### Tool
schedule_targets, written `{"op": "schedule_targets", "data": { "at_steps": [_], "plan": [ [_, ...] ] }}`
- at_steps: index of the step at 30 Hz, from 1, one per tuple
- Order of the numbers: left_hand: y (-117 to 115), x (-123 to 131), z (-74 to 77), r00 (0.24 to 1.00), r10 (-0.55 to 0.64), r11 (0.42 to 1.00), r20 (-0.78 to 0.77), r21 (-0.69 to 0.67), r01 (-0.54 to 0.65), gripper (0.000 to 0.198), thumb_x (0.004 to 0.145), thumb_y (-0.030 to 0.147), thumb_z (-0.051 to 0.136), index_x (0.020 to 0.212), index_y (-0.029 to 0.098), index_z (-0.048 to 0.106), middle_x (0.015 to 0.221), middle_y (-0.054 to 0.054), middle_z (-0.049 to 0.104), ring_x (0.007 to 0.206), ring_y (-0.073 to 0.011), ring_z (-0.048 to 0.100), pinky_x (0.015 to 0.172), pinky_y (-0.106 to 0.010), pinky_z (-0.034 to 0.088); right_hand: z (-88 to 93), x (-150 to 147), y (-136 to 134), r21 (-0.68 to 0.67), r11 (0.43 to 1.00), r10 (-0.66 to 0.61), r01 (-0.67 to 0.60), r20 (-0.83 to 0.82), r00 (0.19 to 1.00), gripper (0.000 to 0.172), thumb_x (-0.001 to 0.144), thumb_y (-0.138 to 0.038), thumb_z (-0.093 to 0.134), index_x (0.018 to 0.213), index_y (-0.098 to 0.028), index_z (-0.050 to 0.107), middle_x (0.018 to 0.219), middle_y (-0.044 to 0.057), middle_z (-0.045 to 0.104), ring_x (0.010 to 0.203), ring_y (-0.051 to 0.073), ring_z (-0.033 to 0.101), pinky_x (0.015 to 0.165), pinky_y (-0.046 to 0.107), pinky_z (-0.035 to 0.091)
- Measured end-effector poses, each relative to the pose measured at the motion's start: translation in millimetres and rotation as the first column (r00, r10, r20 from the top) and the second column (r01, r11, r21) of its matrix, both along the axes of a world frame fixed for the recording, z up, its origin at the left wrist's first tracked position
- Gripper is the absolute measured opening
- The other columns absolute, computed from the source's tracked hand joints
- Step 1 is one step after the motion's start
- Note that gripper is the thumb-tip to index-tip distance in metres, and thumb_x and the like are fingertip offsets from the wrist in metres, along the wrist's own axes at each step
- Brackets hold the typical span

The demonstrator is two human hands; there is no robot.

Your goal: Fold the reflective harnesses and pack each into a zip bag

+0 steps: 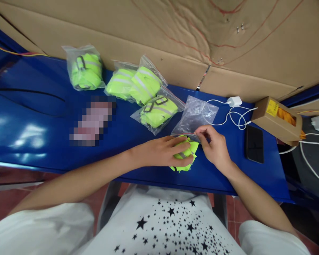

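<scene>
A folded neon-yellow reflective vest (184, 163) with grey stripes lies near the front of the blue table. My left hand (172, 152) is wrapped over it, fingers curled around its top. Just beyond it, a clear zip-lock bag (198, 111) lies flat, its opening towards me. My right hand (212, 145) pinches the edge of that opening between thumb and fingers, to the right of the vest. The vest touches or overlaps the bag's mouth; my fingers hide exactly how far.
Several bagged neon-yellow bundles (159, 109) lie along the cardboard wall (149, 39). A blurred pinkish item (93, 120) is on the left of the blue table (138, 131). A white charger (234, 102) with cable, a cardboard box (276, 122) and a black phone (254, 144) are on the right.
</scene>
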State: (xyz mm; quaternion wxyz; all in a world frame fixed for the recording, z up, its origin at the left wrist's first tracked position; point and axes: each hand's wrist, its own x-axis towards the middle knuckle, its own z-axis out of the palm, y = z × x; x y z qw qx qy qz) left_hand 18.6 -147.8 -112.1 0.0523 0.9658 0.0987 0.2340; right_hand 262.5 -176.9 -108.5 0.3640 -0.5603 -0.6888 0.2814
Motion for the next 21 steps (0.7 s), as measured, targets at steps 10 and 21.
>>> {"op": "schedule_targets", "data": {
  "at_steps": [10, 21],
  "plan": [
    [-8, 8, -9.5, 0.989, 0.136, 0.917, 0.053, 0.372, -0.146, 0.034, 0.097, 0.021, 0.067, 0.129, 0.028, 0.059, 0.132, -0.009, 0.067, 0.121, -0.0275, 0.070, 0.083, -0.032, 0.064, 11.2, 2, -5, 0.123, 0.976, 0.177, -0.182, 0.045, 0.983, 0.009, 0.105, -0.020, 0.056, 0.105, -0.023, 0.065, 0.098, 0.000, 0.073, 0.087, 0.012, 0.071, 0.079, 0.024, 0.056],
    [-4, 4, -7.8, 0.963, 0.265, 0.936, -0.039, 0.250, -0.247, 0.040, 0.095, 0.004, 0.060, 0.130, 0.024, 0.059, 0.135, -0.016, 0.070, 0.121, -0.0315, 0.069, 0.091, -0.042, 0.058, -1.4, 10, 3, 0.328, 0.833, 0.317, -0.446, 0.380, 0.869, 0.051, 0.099, 0.000, 0.048, 0.145, -0.024, 0.053, 0.129, 0.009, 0.069, 0.120, 0.022, 0.066, 0.103, 0.043, 0.058]
  ]
}}
